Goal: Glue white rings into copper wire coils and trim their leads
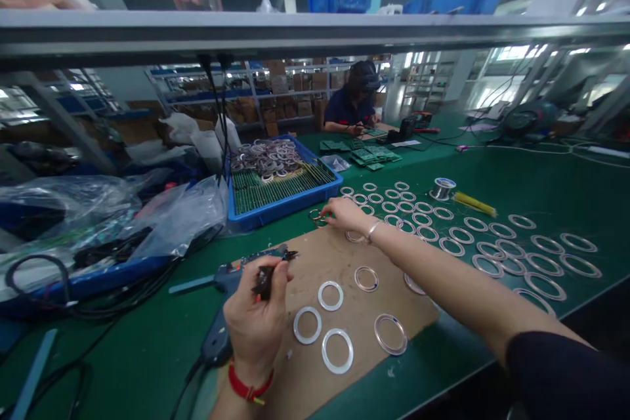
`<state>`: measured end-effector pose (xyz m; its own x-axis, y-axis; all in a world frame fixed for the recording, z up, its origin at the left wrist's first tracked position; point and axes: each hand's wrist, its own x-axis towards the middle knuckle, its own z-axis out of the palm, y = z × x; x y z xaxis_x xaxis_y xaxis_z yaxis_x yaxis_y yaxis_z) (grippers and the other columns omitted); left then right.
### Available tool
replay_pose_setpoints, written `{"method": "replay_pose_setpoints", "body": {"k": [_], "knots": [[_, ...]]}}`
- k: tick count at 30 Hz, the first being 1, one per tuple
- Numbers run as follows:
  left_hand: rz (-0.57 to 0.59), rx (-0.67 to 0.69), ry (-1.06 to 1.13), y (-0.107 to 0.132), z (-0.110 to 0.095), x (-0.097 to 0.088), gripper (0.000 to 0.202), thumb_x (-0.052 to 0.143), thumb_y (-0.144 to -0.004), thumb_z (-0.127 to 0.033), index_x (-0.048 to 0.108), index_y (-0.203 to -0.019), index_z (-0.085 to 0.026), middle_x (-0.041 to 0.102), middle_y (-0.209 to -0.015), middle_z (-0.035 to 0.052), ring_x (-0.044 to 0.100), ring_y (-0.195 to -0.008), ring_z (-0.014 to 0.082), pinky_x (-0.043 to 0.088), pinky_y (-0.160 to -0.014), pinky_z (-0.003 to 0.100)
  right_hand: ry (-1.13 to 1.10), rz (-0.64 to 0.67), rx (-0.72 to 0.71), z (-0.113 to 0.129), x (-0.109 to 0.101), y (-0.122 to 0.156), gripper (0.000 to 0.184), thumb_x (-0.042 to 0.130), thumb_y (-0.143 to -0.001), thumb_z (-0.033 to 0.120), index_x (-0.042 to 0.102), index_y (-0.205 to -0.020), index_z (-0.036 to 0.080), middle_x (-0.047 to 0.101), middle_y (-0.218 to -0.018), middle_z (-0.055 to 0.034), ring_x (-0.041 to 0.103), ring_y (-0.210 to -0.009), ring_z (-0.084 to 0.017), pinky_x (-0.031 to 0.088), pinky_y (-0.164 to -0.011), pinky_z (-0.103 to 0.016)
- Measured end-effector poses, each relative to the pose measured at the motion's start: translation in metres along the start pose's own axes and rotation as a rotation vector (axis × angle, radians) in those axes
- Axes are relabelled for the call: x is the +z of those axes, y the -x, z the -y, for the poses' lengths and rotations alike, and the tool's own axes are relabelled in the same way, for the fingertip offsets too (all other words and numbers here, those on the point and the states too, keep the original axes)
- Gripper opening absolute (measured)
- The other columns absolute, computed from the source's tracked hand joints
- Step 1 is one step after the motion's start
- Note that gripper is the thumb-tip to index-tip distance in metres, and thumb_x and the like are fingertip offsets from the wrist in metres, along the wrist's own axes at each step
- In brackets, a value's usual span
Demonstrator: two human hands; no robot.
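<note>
My left hand (pixel 258 318), with a red band at its wrist, is closed around a small dark tool (pixel 264 282) whose kind I cannot make out. Just behind it lies a blue glue gun (pixel 224 275) with a glue stick at its back end. My right hand (pixel 342 213) reaches to the far edge of the cardboard sheet (pixel 315 262), its fingers pinched at the edge of a thin coil ring (pixel 316 216). On the cardboard lie several flat rings: white ones (pixel 337 351) and copper-coloured ones (pixel 390 335). My right forearm covers part of another.
Many coil rings (pixel 461 235) spread over the green table at right, near a solder spool (pixel 443 189) and a yellow stick (pixel 475 204). A blue tray (pixel 280 207) holds circuit boards and piled rings. Plastic bags (pixel 182 223) lie left. A person (pixel 352 102) sits opposite beneath the overhead shelf (pixel 315 29).
</note>
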<state>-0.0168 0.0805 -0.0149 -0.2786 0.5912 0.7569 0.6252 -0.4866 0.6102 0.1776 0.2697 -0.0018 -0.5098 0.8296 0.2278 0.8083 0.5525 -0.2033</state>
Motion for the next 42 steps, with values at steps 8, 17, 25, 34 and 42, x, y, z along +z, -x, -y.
{"method": "replay_pose_setpoints", "body": {"k": [8,17,25,34,42], "knots": [[-0.027,0.081,-0.008,-0.004,0.001,0.003,0.006,0.058,-0.087,-0.021,0.057,-0.093,-0.020,0.064,-0.070,-0.0068,0.063,-0.066,0.0042,0.046,-0.066,0.011,-0.242,0.018,0.145,-0.007,0.040,-0.052,0.008,0.065,-0.076,0.015,0.063,-0.081,0.009,0.060,-0.092,-0.0067,0.055,-0.089,-0.015,0.043,-0.087,-0.035],[-0.016,0.075,0.044,-0.004,-0.001,0.002,0.013,0.060,-0.086,-0.022,0.058,-0.099,-0.021,0.068,-0.086,-0.0046,0.065,-0.078,0.0058,0.047,-0.073,0.013,-1.110,-0.119,0.297,0.023,-0.006,0.007,0.025,0.052,-0.083,0.036,0.049,-0.090,0.013,0.060,-0.086,-0.0051,0.056,-0.069,-0.007,0.046,-0.067,-0.019],[0.334,-0.275,0.194,-0.004,-0.017,0.008,0.031,0.060,-0.084,-0.040,0.058,-0.105,-0.018,0.067,-0.094,0.0032,0.065,-0.086,0.0148,0.051,-0.076,0.025,-1.721,0.051,0.223,0.097,-0.007,0.122,0.036,0.077,-0.067,0.031,0.052,-0.086,0.013,0.064,-0.084,-0.0038,0.062,-0.076,-0.009,0.049,-0.074,-0.021],[0.587,-0.057,0.002,-0.005,-0.022,0.008,0.016,0.055,-0.088,-0.028,0.063,-0.101,-0.024,0.066,-0.095,-0.0009,0.062,-0.086,0.0140,0.045,-0.076,0.025,-1.410,-0.112,0.219,0.080,0.006,0.137,0.039,0.068,-0.075,0.046,0.060,-0.085,0.009,0.063,-0.073,-0.0048,0.059,-0.063,-0.009,0.047,-0.062,-0.021],[0.817,0.279,-0.653,-0.013,-0.012,0.021,0.018,0.049,-0.088,-0.020,0.059,-0.101,-0.025,0.066,-0.091,0.0004,0.062,-0.083,0.0183,0.041,-0.065,0.026,-0.625,-0.052,0.075,0.054,0.007,0.140,0.013,0.060,-0.082,0.023,0.069,-0.086,0.015,0.066,-0.077,-0.0036,0.058,-0.067,-0.011,0.040,-0.063,-0.023]]}}
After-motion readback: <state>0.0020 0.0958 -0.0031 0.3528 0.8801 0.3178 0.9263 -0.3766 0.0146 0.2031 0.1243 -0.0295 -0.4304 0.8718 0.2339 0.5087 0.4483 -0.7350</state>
